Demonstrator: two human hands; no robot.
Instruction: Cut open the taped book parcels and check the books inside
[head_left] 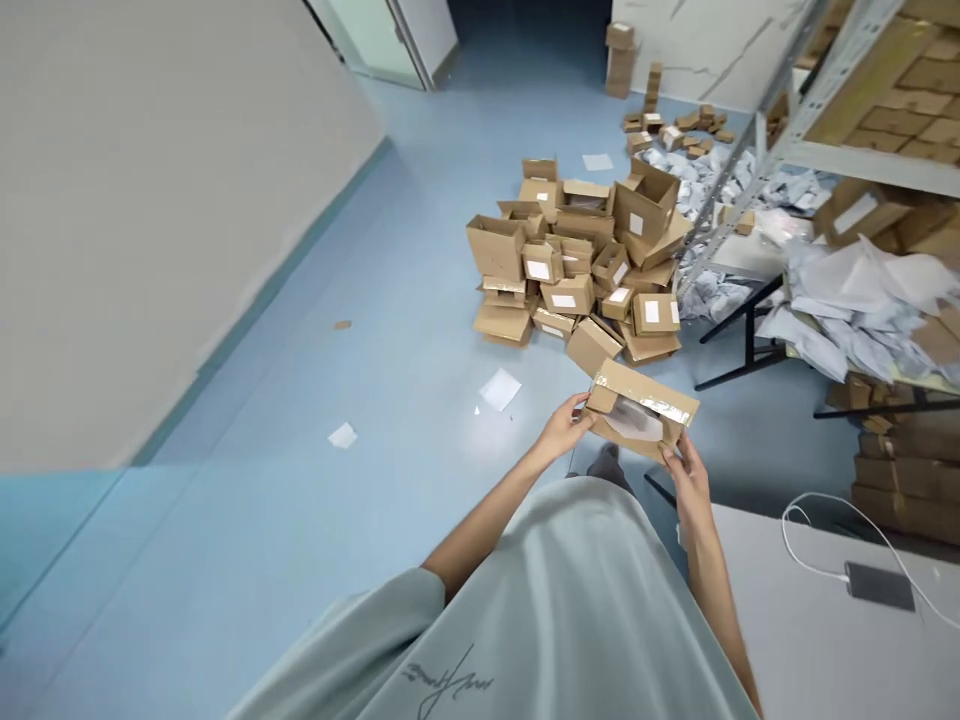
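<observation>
A brown cardboard box [649, 392] with shiny tape along its flap is held up in front of my body. Its side is open, and something whitish and translucent shows inside. My left hand [564, 430] grips the box's left end, thumb at the lower edge. On the right end, my right hand [686, 468] is closed round the lower corner. Just beyond the held box lies a heap of cardboard boxes [568, 295], several with white labels and some with flaps up.
White papers [500, 389] lie on the blue floor [285, 520]. At right, a metal rack [806, 110] and a table bearing white bags [847, 290] stand near stacked cartons [907, 490]. A white table [795, 640] beside me holds a dark device [879, 586] with a cable.
</observation>
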